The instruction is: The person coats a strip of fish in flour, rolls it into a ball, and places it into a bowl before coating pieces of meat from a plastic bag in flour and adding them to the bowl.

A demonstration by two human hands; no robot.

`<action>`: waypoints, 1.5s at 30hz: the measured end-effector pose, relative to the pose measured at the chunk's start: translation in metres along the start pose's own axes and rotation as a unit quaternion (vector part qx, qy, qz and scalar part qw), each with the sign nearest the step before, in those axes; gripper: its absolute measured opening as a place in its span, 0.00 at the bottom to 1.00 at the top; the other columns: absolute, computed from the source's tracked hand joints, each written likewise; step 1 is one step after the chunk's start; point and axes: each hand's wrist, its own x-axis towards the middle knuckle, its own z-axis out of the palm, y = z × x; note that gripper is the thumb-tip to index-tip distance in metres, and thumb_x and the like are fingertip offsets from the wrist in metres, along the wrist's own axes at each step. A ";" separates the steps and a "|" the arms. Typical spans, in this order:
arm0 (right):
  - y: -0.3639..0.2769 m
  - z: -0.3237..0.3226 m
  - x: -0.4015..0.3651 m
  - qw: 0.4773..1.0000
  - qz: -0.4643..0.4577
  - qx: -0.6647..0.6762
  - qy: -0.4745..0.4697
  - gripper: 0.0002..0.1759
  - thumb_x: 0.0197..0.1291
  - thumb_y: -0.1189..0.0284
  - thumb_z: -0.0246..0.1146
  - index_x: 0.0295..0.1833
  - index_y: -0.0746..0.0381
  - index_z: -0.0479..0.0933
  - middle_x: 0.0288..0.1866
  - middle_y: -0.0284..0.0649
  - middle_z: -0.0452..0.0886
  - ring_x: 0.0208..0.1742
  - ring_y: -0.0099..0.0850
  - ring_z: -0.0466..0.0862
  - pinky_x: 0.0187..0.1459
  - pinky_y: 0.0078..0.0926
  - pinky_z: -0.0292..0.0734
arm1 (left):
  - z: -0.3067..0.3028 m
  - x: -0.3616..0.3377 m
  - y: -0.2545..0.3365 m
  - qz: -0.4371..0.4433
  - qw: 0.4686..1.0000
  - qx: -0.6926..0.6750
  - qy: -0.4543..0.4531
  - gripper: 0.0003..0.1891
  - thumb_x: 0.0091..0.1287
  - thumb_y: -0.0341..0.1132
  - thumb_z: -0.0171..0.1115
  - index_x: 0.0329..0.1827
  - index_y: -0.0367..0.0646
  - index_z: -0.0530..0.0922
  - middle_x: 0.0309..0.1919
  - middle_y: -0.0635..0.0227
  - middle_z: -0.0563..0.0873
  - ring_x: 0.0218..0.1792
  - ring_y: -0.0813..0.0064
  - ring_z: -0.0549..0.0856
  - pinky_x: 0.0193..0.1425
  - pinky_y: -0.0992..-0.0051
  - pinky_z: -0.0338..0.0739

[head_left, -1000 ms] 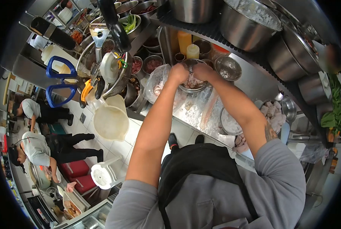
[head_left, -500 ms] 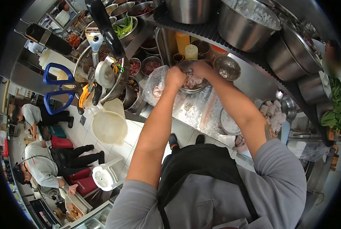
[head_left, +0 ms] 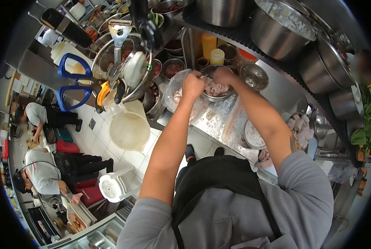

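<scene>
A steel bowl [head_left: 215, 98] holds pale chopped meat [head_left: 217, 88] on the steel counter. My left hand [head_left: 193, 85] is closed at the bowl's left rim, beside a clear plastic bag [head_left: 175, 97] with pale meat in it. What its fingers grip is hidden. Over the bowl's far right side, my right hand [head_left: 224, 76] is curled down with its fingertips out of sight, so I cannot make out what it holds. To the right stands a smaller steel bowl [head_left: 254, 76] with white residue.
White powder covers part of the counter [head_left: 212, 118]. A tub of white powder [head_left: 254, 135] and pale meat chunks [head_left: 300, 126] lie right. Overhead, a shelf [head_left: 252, 47] carries steel pots. Hanging utensils, including blue-handled scissors [head_left: 74, 94], crowd the left. Two people work beyond a white stool [head_left: 112, 186].
The view has shifted slightly, so counter things sit a little farther right. Both hands stay at the bowl, with the right a little changed in pose. Hanging tools appear displaced.
</scene>
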 end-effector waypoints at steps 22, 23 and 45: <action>0.027 -0.024 -0.031 0.964 -0.048 0.259 -0.015 0.13 0.56 0.74 0.64 0.47 0.63 0.85 0.44 0.40 0.89 0.47 0.30 0.86 0.51 0.29 0.78 | 0.018 0.028 0.007 0.043 0.991 -0.123 0.002 0.17 0.62 0.41 0.66 0.48 0.37 0.86 0.41 0.44 0.88 0.47 0.44 0.86 0.51 0.58 0.80; 0.022 -0.016 -0.031 0.975 -0.059 0.214 -0.021 0.14 0.55 0.75 0.64 0.47 0.61 0.86 0.45 0.41 0.89 0.47 0.32 0.87 0.51 0.31 0.79 | 0.016 0.027 0.009 0.039 0.994 -0.103 -0.002 0.17 0.63 0.41 0.65 0.48 0.38 0.87 0.41 0.44 0.88 0.47 0.44 0.86 0.51 0.58 0.80; 0.017 0.014 0.005 0.995 0.023 0.080 0.057 0.14 0.53 0.69 0.67 0.45 0.61 0.87 0.43 0.52 0.88 0.46 0.47 0.88 0.49 0.40 0.82 | 0.037 0.004 -0.006 -0.015 0.996 0.079 -0.035 0.15 0.61 0.35 0.62 0.49 0.45 0.87 0.46 0.48 0.88 0.52 0.47 0.86 0.59 0.56 0.80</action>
